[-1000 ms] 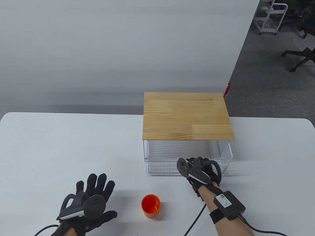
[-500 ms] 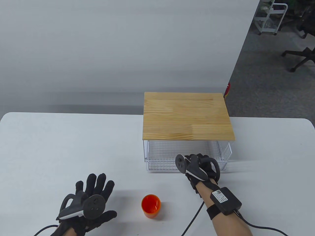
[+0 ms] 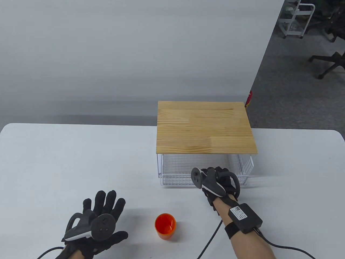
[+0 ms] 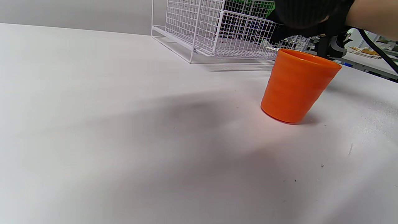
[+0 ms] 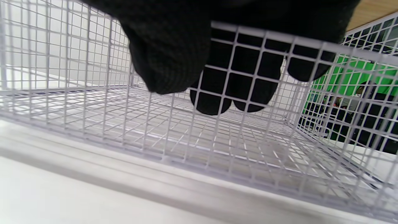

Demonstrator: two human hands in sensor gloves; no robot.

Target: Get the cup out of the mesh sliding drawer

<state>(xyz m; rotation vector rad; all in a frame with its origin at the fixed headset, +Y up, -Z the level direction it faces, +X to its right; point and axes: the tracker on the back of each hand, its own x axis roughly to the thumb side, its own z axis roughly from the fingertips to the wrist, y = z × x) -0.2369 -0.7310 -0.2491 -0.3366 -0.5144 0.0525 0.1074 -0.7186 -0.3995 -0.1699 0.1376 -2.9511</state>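
A white table (image 3: 54, 162) fills the foreground; a pale wall (image 3: 134, 54) rises behind it; grey carpet (right of the wall) holds a black office chair (image 3: 330, 60) and a white wire cart (image 3: 296, 19).

Bright even light, soft shadows, right wrist view perhaps blurred

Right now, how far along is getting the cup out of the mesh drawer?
Done: the orange cup stands upright on the table, outside the mesh drawer. In hand: the right hand grips the drawer's front edge. The left hand is open, holding nothing. Left: apparently only closing the drawer.
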